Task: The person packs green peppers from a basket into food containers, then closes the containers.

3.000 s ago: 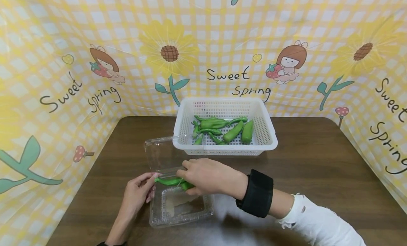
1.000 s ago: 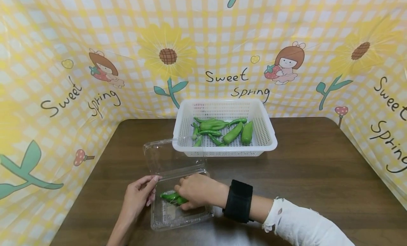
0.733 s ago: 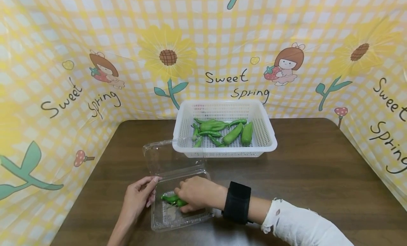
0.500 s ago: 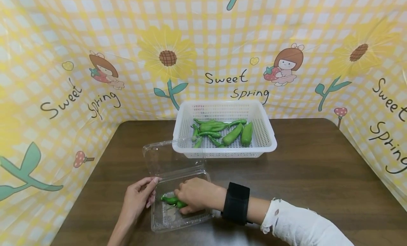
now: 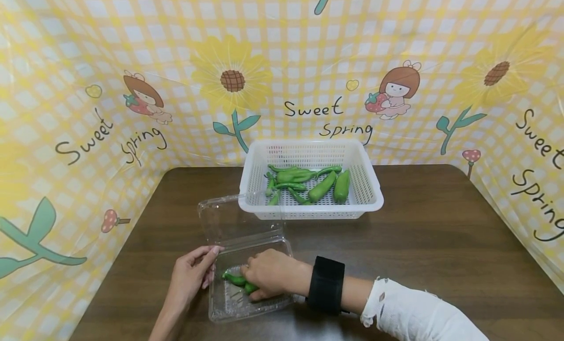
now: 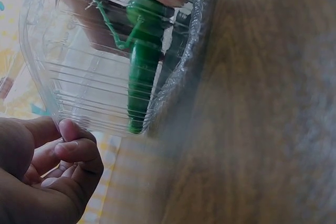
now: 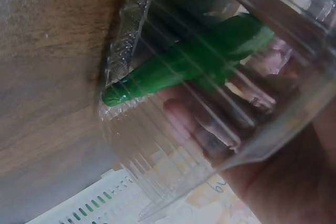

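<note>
A clear plastic clamshell container [image 5: 253, 311] lies open near the table's front edge, its lid [image 5: 233, 218] tilted back towards the basket. My right hand [image 5: 252, 283] reaches into it, fingers curled round green peppers [image 5: 233, 279] low in the tray. The right wrist view shows a pepper [image 7: 194, 59] and my fingers [image 7: 210, 124] through the ribbed wall. My left hand [image 5: 210, 265] holds the container's left rim, thumb on the corner. In the left wrist view its curled fingers [image 6: 73, 148] touch the wall beside the pepper [image 6: 142, 77].
A white perforated basket [image 5: 374, 196] with several more green peppers [image 5: 323, 184] stands behind the container at the table's middle back. The brown table [image 5: 440, 243] is ringed by a yellow checked cloth wall [image 5: 66, 110] on three sides.
My right hand has carried the peppers from above the container's rim down into its tray. Over the last second it sank only slightly. The left hand stayed on the rim.
</note>
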{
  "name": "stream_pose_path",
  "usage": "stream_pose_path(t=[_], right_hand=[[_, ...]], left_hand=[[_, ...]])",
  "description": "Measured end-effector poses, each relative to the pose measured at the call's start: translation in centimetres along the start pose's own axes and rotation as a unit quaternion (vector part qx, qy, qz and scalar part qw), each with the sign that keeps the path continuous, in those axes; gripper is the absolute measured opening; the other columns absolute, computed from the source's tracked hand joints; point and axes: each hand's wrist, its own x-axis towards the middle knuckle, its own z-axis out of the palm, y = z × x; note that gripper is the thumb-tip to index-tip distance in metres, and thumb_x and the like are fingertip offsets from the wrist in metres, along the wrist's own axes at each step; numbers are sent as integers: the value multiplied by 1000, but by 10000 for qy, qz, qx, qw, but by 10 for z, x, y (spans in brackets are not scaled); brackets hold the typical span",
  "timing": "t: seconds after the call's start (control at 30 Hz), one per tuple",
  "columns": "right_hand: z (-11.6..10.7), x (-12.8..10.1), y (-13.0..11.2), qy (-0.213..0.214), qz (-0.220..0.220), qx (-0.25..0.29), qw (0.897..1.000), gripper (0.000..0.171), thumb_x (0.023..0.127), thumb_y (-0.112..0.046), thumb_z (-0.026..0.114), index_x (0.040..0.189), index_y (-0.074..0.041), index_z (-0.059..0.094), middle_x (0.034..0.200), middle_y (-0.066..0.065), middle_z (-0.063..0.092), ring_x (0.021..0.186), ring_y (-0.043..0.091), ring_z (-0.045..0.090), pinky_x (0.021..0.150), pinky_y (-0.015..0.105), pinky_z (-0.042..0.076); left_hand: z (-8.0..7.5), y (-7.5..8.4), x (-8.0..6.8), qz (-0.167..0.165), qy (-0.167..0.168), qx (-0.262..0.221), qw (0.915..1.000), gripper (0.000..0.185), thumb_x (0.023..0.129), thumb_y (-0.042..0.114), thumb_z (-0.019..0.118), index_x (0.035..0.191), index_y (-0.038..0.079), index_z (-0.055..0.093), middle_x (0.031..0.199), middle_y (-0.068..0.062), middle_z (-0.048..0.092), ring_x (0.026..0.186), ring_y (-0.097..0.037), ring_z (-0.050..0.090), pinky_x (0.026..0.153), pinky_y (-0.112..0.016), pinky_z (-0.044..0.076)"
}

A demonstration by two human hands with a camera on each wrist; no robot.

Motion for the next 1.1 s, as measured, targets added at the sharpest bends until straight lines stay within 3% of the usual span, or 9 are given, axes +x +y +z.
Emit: stream_pose_path(t=[0.43, 1.1], right_hand=[[1, -2, -2, 74, 13, -407, 9991, 53, 89, -67, 58, 120, -25, 62, 96, -10, 65, 81, 5, 61, 62, 19, 46], [2, -5, -2, 123, 11, -663, 9977, 58, 87, -73, 54, 123, -27, 61, 104, -10, 65, 89, 5, 62, 62, 19, 47]], left_hand=[[0, 0, 0, 35, 13, 11, 10000, 30, 98, 23, 64, 112, -2, 70, 62, 0, 56, 44, -7, 48, 37, -22, 42], [0, 0, 0, 51, -38, 44, 10000, 31, 98, 25, 64, 113, -2, 70, 62, 0, 56, 43, -7, 47, 37, -23, 42]])
